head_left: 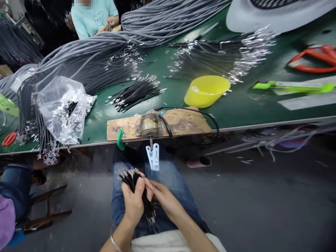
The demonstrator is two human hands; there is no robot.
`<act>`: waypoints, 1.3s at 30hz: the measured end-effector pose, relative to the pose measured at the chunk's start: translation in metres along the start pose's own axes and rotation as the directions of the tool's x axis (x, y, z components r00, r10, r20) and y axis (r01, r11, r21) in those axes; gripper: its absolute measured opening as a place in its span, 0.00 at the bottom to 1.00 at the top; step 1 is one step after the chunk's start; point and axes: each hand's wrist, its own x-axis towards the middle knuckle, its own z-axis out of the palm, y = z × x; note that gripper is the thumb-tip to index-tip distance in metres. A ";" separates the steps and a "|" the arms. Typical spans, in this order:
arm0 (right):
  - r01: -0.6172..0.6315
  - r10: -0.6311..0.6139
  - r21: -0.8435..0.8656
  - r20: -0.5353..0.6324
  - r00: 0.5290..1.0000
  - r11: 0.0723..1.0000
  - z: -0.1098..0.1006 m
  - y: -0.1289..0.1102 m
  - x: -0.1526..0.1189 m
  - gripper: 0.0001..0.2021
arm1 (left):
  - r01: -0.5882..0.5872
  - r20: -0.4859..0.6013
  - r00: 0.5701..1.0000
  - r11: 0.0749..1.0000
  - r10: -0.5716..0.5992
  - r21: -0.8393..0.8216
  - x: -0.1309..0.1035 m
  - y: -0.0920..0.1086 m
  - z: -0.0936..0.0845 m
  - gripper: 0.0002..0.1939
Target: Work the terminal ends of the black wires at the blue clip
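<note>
1. A green desk (236, 108) spans the view, heaped with grey cable bundles (105, 49).
2. A wooden board (183, 122) sits at the desk's near edge, a yellow bowl (206, 90) just behind it.
3. Below the desk, over the lap, the left hand (133, 203) is closed around a bundle of black wires (131, 176).
4. The right hand (165, 199) pinches the same bundle with its fingertips.

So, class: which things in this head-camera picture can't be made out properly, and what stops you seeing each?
- Wire bundle: its middle is hidden by the left hand; head view.
- Right hand: fingertips hidden behind the left hand's fingers.
- White fan base: cut off by the top edge.
- Red-handled tool: blurred near the right edge.
- Bag: contents unclear through crinkled plastic.
</note>
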 end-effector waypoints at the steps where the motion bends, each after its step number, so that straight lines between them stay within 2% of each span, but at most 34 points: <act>1: 0.055 -0.059 -0.066 -0.066 0.996 0.996 -0.006 -0.010 0.002 0.15 | 0.033 0.023 0.999 0.999 -0.033 0.031 0.000 0.002 0.000 0.20; 3: 0.128 -0.141 -0.118 -0.108 0.984 0.985 -0.014 -0.032 0.003 0.14 | 0.096 0.043 0.994 0.990 -0.101 0.103 -0.001 0.007 0.001 0.22; 5: 0.323 -0.336 -0.239 -0.013 0.942 0.916 -0.018 -0.054 0.001 0.13 | 0.129 0.013 0.991 0.978 -0.133 0.165 -0.002 0.011 0.001 0.22; 7: 0.491 -0.482 -0.305 0.112 0.869 0.816 -0.017 -0.071 0.000 0.09 | 0.151 -0.035 0.988 0.968 -0.147 0.198 -0.004 0.014 0.001 0.20; 9: 0.571 -0.535 -0.326 0.199 0.821 0.754 -0.014 -0.081 0.000 0.08 | 0.177 -0.073 0.984 0.961 -0.165 0.211 -0.005 0.015 -0.001 0.17; 11: 0.599 -0.552 -0.342 0.232 0.801 0.724 -0.012 -0.085 0.001 0.09 | 0.204 -0.079 0.978 0.956 -0.191 0.210 -0.005 0.015 -0.004 0.14; 14: 0.638 -0.607 -0.374 0.213 0.766 0.674 -0.009 -0.083 0.002 0.08 | 0.215 -0.062 0.976 0.957 -0.207 0.195 -0.002 0.013 -0.008 0.13; 16: 0.677 -0.693 -0.412 0.138 0.708 0.610 -0.006 -0.079 0.002 0.08 | 0.213 -0.051 0.977 0.967 -0.208 0.139 -0.002 0.011 -0.006 0.14; 18: 0.697 -0.775 -0.464 0.033 0.631 0.547 -0.001 -0.075 0.000 0.11 | 0.222 -0.041 0.975 0.973 -0.220 0.064 -0.003 0.008 -0.002 0.14; 19: 0.692 -0.795 -0.475 -0.026 0.606 0.544 0.002 -0.072 -0.001 0.12 | 0.230 -0.038 0.973 0.973 -0.229 0.026 -0.004 0.006 0.000 0.14; 20: 0.678 -0.787 -0.458 -0.084 0.611 0.575 0.004 -0.070 -0.002 0.12 | 0.238 -0.036 0.971 0.971 -0.238 -0.007 -0.005 0.005 0.002 0.15; 21: 0.659 -0.754 -0.403 -0.133 0.644 0.634 0.006 -0.067 -0.002 0.11 | 0.244 -0.036 0.969 0.969 -0.245 -0.028 -0.006 0.003 0.004 0.16; 23: 0.586 -0.610 -0.171 -0.201 0.767 0.792 0.010 -0.063 -0.002 0.09 | 0.248 -0.016 0.968 0.968 -0.249 -0.048 -0.006 0.001 0.006 0.18; 25: 0.402 -0.381 0.167 -0.146 0.913 0.900 0.012 -0.062 -0.002 0.09 | 0.252 0.019 0.968 0.966 -0.251 -0.054 -0.005 0.000 0.005 0.18; 26: 0.277 -0.271 0.321 -0.066 0.960 0.906 0.013 -0.062 -0.002 0.10 | 0.253 0.033 0.967 0.966 -0.252 -0.048 -0.004 0.001 0.004 0.18; 27: 0.155 -0.181 0.437 0.020 0.983 0.886 0.013 -0.062 -0.002 0.12 | 0.254 0.044 0.967 0.966 -0.252 -0.040 -0.002 0.001 0.003 0.17; 29: -0.013 -0.091 0.545 0.164 0.982 0.838 0.012 -0.064 -0.003 0.13 | 0.257 0.053 0.965 0.966 -0.256 -0.029 -0.001 0.003 0.002 0.16; 31: -0.024 -0.098 0.531 0.200 0.975 0.847 0.009 -0.064 -0.003 0.13 | 0.269 0.069 0.961 0.963 -0.267 -0.024 -0.001 0.005 0.000 0.16; 34: 0.166 -0.220 0.362 0.112 0.969 0.917 -0.001 -0.063 -0.001 0.12 | 0.297 0.101 0.950 0.955 -0.294 -0.013 -0.001 0.006 -0.006 0.18; 36: 0.333 -0.355 0.215 0.073 0.932 0.918 -0.008 -0.064 0.000 0.13 | 0.346 0.152 0.926 0.938 -0.345 0.019 0.001 0.004 -0.010 0.19; 39: 0.474 -0.474 0.033 0.150 0.868 0.880 -0.015 -0.072 -0.001 0.15 | 0.409 0.191 0.889 0.909 -0.416 0.078 0.004 0.000 -0.016 0.20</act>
